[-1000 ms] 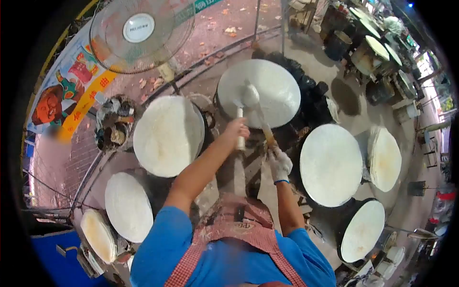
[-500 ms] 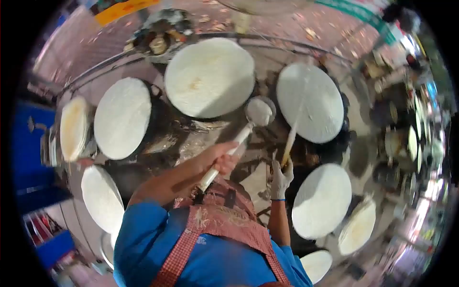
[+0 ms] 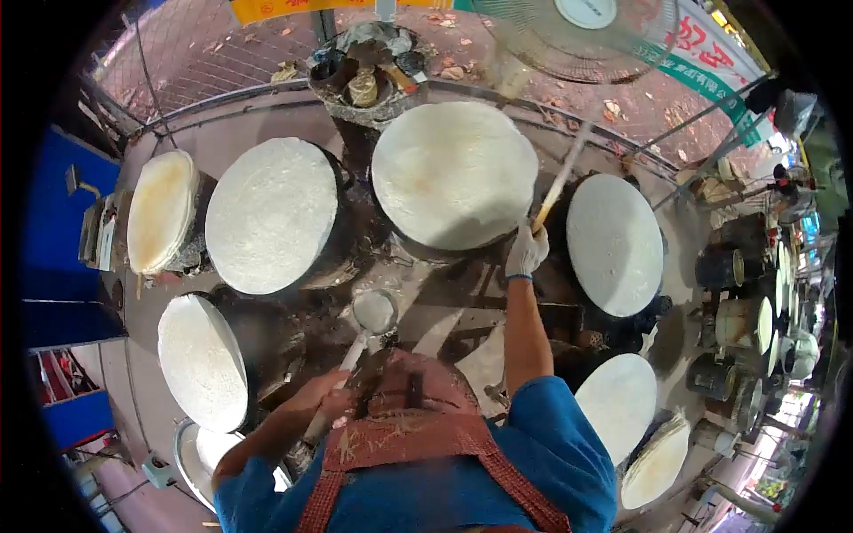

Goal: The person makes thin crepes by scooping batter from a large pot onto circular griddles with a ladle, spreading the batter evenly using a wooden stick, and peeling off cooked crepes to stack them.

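My left hand (image 3: 322, 398) is bare and wrapped round the pale handle of a ladle (image 3: 375, 311), held low in front of the apron (image 3: 409, 435). The ladle's round bowl looks coated in whitish batter. On my right hand (image 3: 528, 252) is a white glove. It grips the yellowish handle of a long, flat-bladed spatula (image 3: 562, 182), which points up and away. The spatula is between a large round pancake (image 3: 455, 173) on the middle griddle and a whiter batter sheet (image 3: 615, 244) on the griddle to the right. Whether the blade touches either is unclear.
More round sheets lie on griddles at left (image 3: 272, 216), lower left (image 3: 203, 362) and lower right (image 3: 617, 407). Pancake stacks stand at far left (image 3: 160, 211) and lower right (image 3: 656, 464). A bucket (image 3: 366, 111), a fan (image 3: 577, 35) and a wire fence (image 3: 200, 71) are ahead.
The view has shifted, so the griddles appear farther right. My left hand has drawn the ladle down towards the apron. My right hand has moved the spatula off the right-hand sheet, towards the middle pancake.
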The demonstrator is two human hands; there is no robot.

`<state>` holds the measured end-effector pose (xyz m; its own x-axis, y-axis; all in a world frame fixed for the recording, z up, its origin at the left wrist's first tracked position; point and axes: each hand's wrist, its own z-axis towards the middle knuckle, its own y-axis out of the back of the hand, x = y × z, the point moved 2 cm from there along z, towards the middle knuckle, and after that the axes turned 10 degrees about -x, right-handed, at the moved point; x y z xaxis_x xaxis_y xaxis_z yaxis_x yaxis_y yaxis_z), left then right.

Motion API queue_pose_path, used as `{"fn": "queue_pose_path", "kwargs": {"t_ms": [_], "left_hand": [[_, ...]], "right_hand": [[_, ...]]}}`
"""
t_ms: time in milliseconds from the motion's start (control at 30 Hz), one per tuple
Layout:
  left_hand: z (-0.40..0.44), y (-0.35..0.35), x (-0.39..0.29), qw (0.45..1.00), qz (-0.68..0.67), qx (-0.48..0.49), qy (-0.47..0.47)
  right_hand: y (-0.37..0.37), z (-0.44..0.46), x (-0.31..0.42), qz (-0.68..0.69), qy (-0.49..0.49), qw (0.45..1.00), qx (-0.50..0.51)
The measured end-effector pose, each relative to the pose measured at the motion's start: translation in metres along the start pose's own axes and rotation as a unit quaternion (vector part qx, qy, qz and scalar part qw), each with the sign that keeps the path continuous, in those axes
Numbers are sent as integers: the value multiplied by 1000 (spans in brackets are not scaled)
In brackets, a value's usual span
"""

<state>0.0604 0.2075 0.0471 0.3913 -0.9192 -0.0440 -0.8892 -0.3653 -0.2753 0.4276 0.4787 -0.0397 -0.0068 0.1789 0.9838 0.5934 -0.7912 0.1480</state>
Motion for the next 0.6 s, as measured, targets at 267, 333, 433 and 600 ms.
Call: {"fn": "queue_pose_path", "kwargs": {"t_ms": [267, 333, 433, 600], "left_hand": [[-4, 56, -7, 990, -99, -51, 81], [-6, 59, -12, 990, -105, -42, 89], [-14, 56, -22, 996, -88, -11, 14], [0, 72, -29, 998, 36, -20, -39]], "right_hand": [[-36, -57, 0, 86, -144, 984, -62], [-38, -62, 1, 28, -149, 988, -37], [-44, -65, -3, -28, -34, 998, -49], [-61, -111, 67, -25, 172, 982, -71]]}}
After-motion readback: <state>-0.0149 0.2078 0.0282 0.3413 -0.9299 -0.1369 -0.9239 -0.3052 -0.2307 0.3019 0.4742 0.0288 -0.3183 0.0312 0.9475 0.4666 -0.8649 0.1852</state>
